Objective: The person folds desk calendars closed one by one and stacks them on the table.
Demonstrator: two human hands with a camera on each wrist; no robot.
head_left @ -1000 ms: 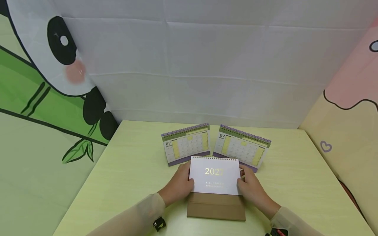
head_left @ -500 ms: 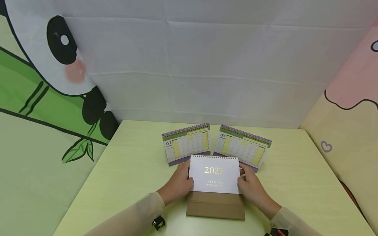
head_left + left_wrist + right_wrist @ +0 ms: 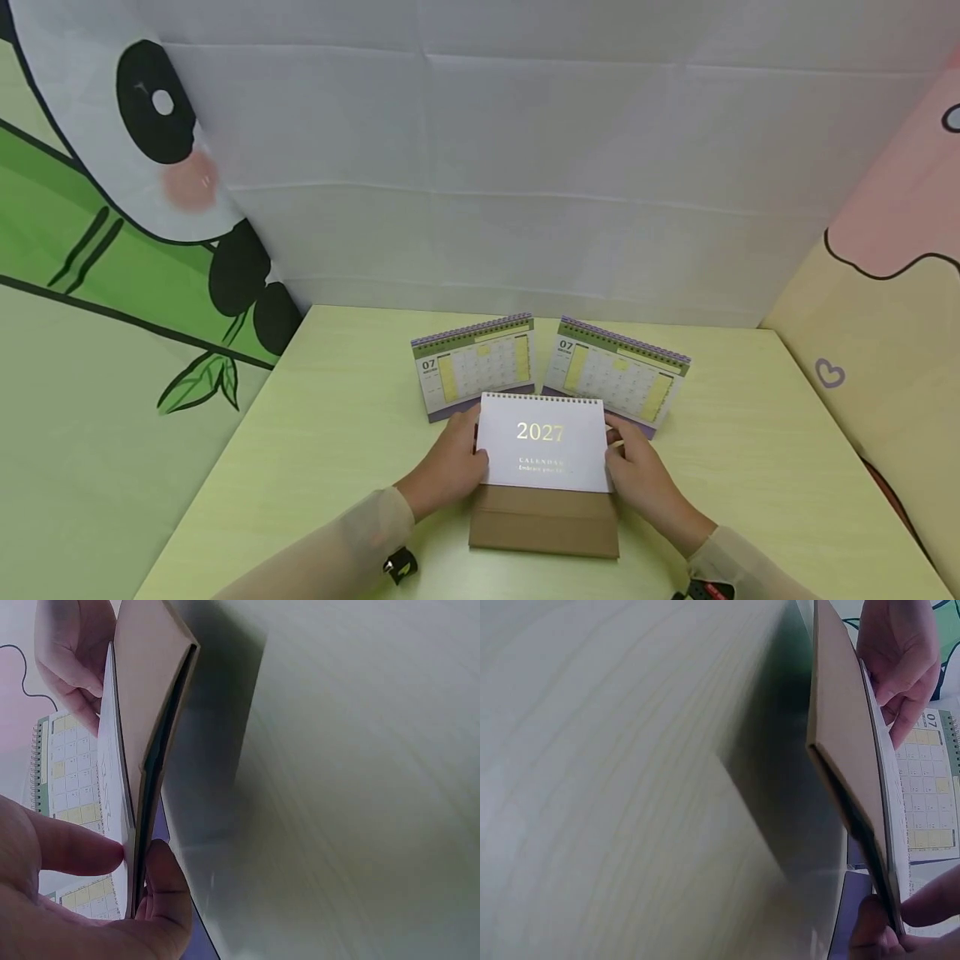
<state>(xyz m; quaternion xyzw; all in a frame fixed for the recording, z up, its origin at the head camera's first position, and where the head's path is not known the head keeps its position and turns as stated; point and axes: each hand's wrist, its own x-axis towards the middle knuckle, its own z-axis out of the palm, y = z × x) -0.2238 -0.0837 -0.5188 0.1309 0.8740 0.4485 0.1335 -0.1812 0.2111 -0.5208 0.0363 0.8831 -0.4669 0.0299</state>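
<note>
calendar [image 3: 542,442] with a white cover and 2027 in gold: we see it between 2 hands, in front of 2 standing calendars, and the wrist views show it raised above the bench [image 3: 300,467], with a dark shadow below. its top edge carries a row of rings [image 3: 542,399], and a creased brown board [image 3: 543,522] reaches below the cover toward us. under the year we can read the word calendar; the smaller line beneath is too faint for us.

the left hand [image 3: 448,462] pinches the left edge, thumb on the front and fingers curled behind. the right hand [image 3: 648,479] grips the opposite edge the same way, so we find both hands closed on the calendar.

just behind, we see the left desk calendar [image 3: 476,367] and the right desk calendar [image 3: 617,375], angled toward each other, each showing 07, green along the top and purple at the foot. the held calendar covers their inner lower corners. past the bench we see a creased pale cloth [image 3: 480,167], with a cartoon panel [image 3: 157,100] on our left and a purple heart [image 3: 829,372] on our right.
</note>
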